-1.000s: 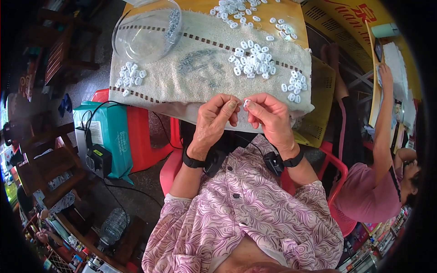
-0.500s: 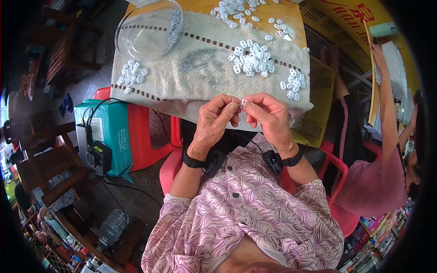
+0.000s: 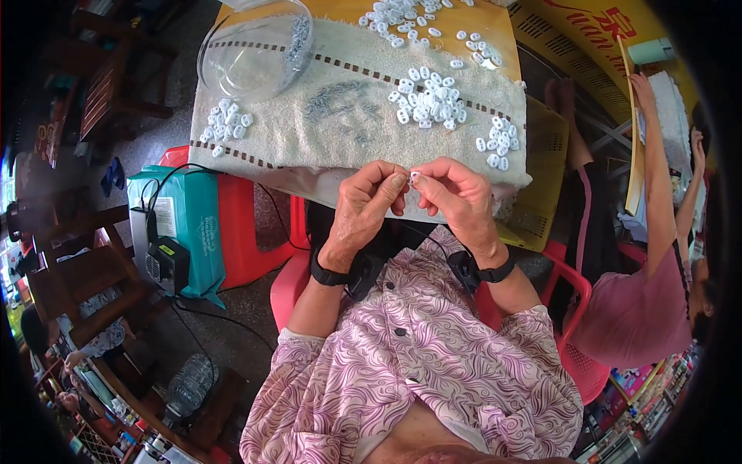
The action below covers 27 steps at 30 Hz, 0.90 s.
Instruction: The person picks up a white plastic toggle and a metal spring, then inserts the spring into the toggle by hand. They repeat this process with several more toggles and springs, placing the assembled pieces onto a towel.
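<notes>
In front of my chest, at the towel's near edge, both hands meet with fingertips almost touching. My right hand (image 3: 456,199) pinches a small white oval plastic piece with two dark holes (image 3: 415,177) between thumb and forefinger. My left hand (image 3: 369,198) is closed in a pinch against it; whatever its fingertips hold is too small to make out. Beyond them on the towel (image 3: 270,127) lie a middle pile of such white pieces (image 3: 430,100), a right pile (image 3: 498,144) and a left pile (image 3: 226,122). Tiny grey metal bits (image 3: 340,104) are scattered mid-towel.
A clear round bowl (image 3: 212,71) with grey metal bits stands at the far left. More white pieces lie on the wooden tabletop (image 3: 495,22). A teal bag (image 3: 199,232) and red stool (image 3: 238,224) are at left. At right, a person in pink (image 3: 638,317) works.
My hands keep nearly the same pinch and place, with only slight finger movement. The person at right has raised one hand.
</notes>
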Available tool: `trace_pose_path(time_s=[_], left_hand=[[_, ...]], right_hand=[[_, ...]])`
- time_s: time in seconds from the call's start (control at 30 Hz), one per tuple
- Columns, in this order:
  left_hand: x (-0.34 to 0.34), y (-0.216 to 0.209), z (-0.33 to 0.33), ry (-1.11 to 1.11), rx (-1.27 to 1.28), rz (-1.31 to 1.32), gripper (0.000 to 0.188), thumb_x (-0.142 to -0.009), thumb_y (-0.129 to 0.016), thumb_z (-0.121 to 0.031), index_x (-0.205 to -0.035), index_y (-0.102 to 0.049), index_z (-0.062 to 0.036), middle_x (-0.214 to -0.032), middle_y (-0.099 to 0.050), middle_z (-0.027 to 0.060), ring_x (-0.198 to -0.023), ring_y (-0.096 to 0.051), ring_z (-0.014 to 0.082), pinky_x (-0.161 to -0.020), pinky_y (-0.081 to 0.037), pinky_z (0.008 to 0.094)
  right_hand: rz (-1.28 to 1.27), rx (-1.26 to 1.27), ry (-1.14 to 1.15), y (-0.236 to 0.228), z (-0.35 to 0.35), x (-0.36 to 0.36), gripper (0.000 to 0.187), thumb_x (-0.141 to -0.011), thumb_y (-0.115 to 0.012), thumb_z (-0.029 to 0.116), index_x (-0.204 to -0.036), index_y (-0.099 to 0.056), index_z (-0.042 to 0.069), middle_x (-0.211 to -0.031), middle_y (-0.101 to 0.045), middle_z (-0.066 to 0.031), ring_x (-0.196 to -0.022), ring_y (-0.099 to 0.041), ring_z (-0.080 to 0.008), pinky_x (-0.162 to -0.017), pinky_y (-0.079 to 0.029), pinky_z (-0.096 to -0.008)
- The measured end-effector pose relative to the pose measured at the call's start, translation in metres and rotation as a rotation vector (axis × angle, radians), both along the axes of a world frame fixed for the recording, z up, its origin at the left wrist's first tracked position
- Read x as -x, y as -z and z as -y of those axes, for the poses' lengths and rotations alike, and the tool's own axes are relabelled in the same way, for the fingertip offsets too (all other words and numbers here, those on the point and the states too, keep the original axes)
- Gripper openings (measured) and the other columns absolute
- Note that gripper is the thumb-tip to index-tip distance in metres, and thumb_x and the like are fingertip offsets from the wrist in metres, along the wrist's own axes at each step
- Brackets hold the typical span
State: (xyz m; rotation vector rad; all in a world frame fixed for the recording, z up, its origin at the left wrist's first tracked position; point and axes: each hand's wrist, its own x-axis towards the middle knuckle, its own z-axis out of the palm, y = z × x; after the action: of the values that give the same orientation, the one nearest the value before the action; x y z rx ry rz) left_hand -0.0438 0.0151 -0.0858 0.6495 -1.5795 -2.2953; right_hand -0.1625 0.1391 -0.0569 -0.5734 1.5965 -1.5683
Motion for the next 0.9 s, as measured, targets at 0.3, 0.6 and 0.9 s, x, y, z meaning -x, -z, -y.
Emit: trace_pose_path(time_s=[0.3,0.6,0.9], left_hand=[[0.0022,0.0013,-0.0041,-0.032,0.01,-0.006,0.017,-0.096,-0.056,-0.014,-0.095,-0.061,0.0022,-0.077,-0.06,0.0018,-0.063,-0.055,0.0066,-0.057,-0.046,0.0219],[0.003,0.0055,-0.005,-0.041,-0.135,-0.007,0.02,-0.098,-0.053,-0.016,-0.096,-0.061,0.002,-0.077,-0.059,0.0017,-0.062,-0.054,0.0073,-0.057,-0.047,0.0225],[0.0021,0.0076,-0.0044,-0.027,-0.138,-0.006,0.02,-0.098,-0.053,-0.016,-0.095,-0.06,0.0016,-0.076,-0.059,0.0015,-0.062,-0.054,0.0071,-0.056,-0.046,0.0224]], right_hand=[[-0.168,-0.001,0.022,-0.0001,-0.0005,-0.0015,0.008,-0.09,-0.063,0.007,-0.094,-0.065,0.001,-0.077,-0.064,-0.0007,-0.064,-0.057,-0.0035,-0.053,-0.045,-0.0178],[0.113,0.041,0.057,0.0011,-0.0003,-0.0031,0.014,-0.09,-0.063,0.008,-0.099,-0.065,-0.002,-0.077,-0.065,-0.0035,-0.065,-0.059,-0.0056,-0.052,-0.047,-0.0189],[0.071,0.013,0.045,0.003,-0.0006,-0.0032,0.014,-0.09,-0.063,0.008,-0.099,-0.066,-0.002,-0.077,-0.065,-0.0031,-0.064,-0.059,-0.0053,-0.052,-0.048,-0.0189]])
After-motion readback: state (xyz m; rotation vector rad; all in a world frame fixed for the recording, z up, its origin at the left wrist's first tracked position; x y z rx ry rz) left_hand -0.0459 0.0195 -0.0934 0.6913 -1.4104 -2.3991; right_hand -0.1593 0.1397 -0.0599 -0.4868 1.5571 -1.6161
